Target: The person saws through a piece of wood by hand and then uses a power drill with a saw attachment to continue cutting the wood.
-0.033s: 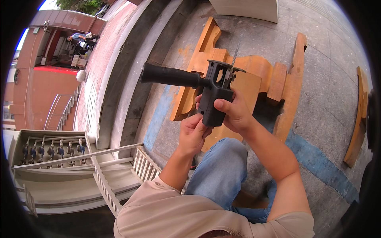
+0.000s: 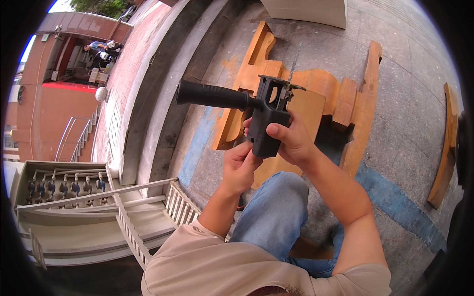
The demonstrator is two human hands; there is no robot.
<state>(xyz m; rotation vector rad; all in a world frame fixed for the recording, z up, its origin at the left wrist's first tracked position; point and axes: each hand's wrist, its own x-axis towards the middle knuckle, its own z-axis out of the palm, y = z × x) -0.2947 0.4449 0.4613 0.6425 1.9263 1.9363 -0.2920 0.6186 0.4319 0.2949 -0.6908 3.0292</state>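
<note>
Up in front of me is a black reciprocating saw attachment (image 2: 268,129). Its thin saw blade (image 2: 293,70) points away past a flat metal foot plate (image 2: 276,79). A long ribbed side handle (image 2: 212,94) sticks out to the left. My right hand (image 2: 296,144) is wrapped round the body, thumb pressed on its near side. At the near end, my left hand (image 2: 238,168) is closed with thumb and fingers against the lower corner of the body; what its fingertips grip there is partly hidden. Beneath the tool lies a yellow-brown wooden furniture frame (image 2: 316,81).
A curved wooden rail (image 2: 366,98) and a separate wooden piece (image 2: 444,148) lie on the grey paving to the right. Stone steps (image 2: 163,89) run along the left. A pale metal cabinet with valves (image 2: 64,187) stands lower left. A person (image 2: 98,46) is in the far background.
</note>
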